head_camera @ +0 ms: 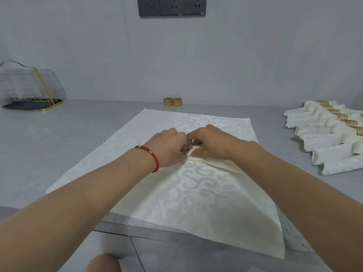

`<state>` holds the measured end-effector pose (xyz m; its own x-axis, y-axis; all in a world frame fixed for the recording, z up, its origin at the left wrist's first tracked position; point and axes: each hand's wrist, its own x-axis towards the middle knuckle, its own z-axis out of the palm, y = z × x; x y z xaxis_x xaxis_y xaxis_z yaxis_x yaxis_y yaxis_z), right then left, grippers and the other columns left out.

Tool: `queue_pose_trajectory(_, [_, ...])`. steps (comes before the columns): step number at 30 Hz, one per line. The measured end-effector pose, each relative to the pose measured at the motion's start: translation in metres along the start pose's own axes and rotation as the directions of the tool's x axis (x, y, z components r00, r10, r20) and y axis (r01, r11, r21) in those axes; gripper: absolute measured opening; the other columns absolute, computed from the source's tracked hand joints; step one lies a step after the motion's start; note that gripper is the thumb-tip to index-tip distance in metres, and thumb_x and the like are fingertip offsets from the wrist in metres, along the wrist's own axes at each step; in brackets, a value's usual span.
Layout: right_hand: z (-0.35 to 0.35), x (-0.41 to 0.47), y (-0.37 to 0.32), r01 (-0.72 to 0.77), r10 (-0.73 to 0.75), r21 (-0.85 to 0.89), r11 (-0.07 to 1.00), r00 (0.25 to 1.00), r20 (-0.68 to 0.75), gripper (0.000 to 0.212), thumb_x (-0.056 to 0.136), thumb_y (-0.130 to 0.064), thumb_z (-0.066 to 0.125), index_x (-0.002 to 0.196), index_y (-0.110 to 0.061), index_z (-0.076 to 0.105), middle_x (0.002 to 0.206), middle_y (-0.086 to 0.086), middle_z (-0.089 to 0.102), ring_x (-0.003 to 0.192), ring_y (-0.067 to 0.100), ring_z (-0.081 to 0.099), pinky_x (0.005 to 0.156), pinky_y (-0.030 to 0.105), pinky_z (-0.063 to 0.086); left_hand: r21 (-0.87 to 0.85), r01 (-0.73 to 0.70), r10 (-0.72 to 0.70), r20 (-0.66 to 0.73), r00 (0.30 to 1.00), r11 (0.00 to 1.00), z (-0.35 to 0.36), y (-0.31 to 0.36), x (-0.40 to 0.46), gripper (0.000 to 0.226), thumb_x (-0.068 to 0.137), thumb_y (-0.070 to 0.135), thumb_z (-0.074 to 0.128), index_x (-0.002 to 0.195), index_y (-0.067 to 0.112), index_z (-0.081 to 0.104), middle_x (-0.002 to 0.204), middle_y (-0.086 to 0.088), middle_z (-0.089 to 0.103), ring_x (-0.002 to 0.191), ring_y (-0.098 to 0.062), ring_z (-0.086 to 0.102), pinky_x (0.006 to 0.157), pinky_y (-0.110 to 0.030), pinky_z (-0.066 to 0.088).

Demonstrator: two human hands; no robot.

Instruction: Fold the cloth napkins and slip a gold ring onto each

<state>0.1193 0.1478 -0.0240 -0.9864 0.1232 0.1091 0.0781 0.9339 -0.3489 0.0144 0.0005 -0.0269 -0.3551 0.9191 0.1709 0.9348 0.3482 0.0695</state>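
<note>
**Both hands pinching the napkin at its centre**

I see my left hand (169,147) and my right hand (208,143) meeting over the middle of the cream napkin (196,189), which lies spread on the grey tabletop (68,138) directly in front of me, its near edge hanging over the tabletop's front edge. Each grip is closed on the cloth: the fingers of both hands are curled and gather a small bunch of fabric between them, so that a raised crease runs from the bunch toward the right. The rest of the napkin lies flat, its scroll pattern showing. A red cord bracelet (152,157) sits on my left wrist.

Two gold rings (172,101) stand touching each other near the wall, just beyond the napkin's far edge, apart from my hands. To the right, a row of finished napkins (322,134) lies overlapping, each rolled and wearing a gold band. At far left stands a gold-framed holder (33,89) on a dark base. A bank of dark wall sockets (171,5) is mounted above.
</note>
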Motion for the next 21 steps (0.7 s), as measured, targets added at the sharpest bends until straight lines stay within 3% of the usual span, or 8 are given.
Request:
queue_pose_trajectory(2, [0.004,-0.003,-0.003,0.034,-0.039,-0.136,0.990,0.999,-0.032,0.019,0.086,-0.037,0.060,0.099,-0.030,0.071,0.095,-0.006,0.072,0.088,0.018,0.064,0.075,0.036,0.052,0.056,0.013,-0.012,-0.020,1.000,0.998,0.003,0.001,0.001,0.016,0.084,0.030,0.064,0.079,0.031,0.049,0.084,0.004,0.054,0.082,-0.024,0.055,0.063,-0.031,0.036])
queue_pose_trajectory(4, [0.005,-0.007,-0.002,0.063,-0.077,-0.221,0.973,0.996,-0.055,0.017,0.091,-0.029,0.066,0.106,-0.026,0.073,0.100,-0.008,0.072,0.086,0.013,0.058,0.075,0.034,0.049,0.055,0.026,-0.024,-0.021,0.999,0.998,0.005,0.002,0.001,0.016,0.082,0.029,0.065,0.079,0.031,0.049,0.089,0.001,0.060,0.085,-0.026,0.058,0.063,-0.031,0.036])
queue_pose_trajectory(7, [0.007,-0.011,0.002,0.055,-0.066,-0.184,0.981,0.996,-0.053,0.018,0.088,-0.031,0.073,0.106,-0.025,0.076,0.100,-0.006,0.074,0.088,0.018,0.061,0.078,0.036,0.052,0.060,0.016,-0.016,-0.007,1.000,0.998,0.006,0.006,0.001,0.016,0.083,0.026,0.065,0.077,0.027,0.050,0.088,0.000,0.061,0.085,-0.027,0.060,0.063,-0.031,0.038])
queue_pose_trajectory(12, [0.006,-0.003,0.002,0.008,-0.015,-0.095,0.995,0.997,-0.075,0.012,0.084,-0.019,0.075,0.094,-0.022,0.081,0.088,-0.003,0.076,0.089,0.022,0.067,0.080,0.041,0.056,0.009,0.004,-0.005,0.112,0.994,1.000,-0.007,0.008,0.012,0.043,0.079,0.024,0.076,0.062,0.030,0.036,0.071,0.007,0.043,0.080,-0.027,0.055,0.063,-0.031,0.039])
queue_pose_trajectory(18, [0.001,0.000,0.007,-0.079,0.086,0.095,0.992,0.994,-0.072,0.008,0.071,-0.027,0.074,0.075,-0.030,0.080,0.076,-0.013,0.075,0.080,0.010,0.069,0.073,0.040,0.061,-0.005,0.065,-0.064,0.109,0.992,0.998,-0.012,0.013,0.024,0.030,0.066,0.024,0.079,0.066,0.027,0.048,0.079,0.004,0.054,0.083,-0.022,0.059,0.062,-0.031,0.049])
queue_pose_trajectory(21, [-0.001,0.003,0.009,-0.095,0.103,0.133,0.987,0.993,-0.057,0.008,0.068,-0.031,0.076,0.074,-0.035,0.080,0.079,-0.015,0.075,0.084,0.010,0.071,0.077,0.041,0.062,-0.012,0.076,-0.075,0.107,0.991,0.997,-0.015,0.016,0.026,0.030,0.066,0.020,0.078,0.070,0.023,0.048,0.080,0.001,0.049,0.079,-0.020,0.058,0.054,-0.028,0.044])
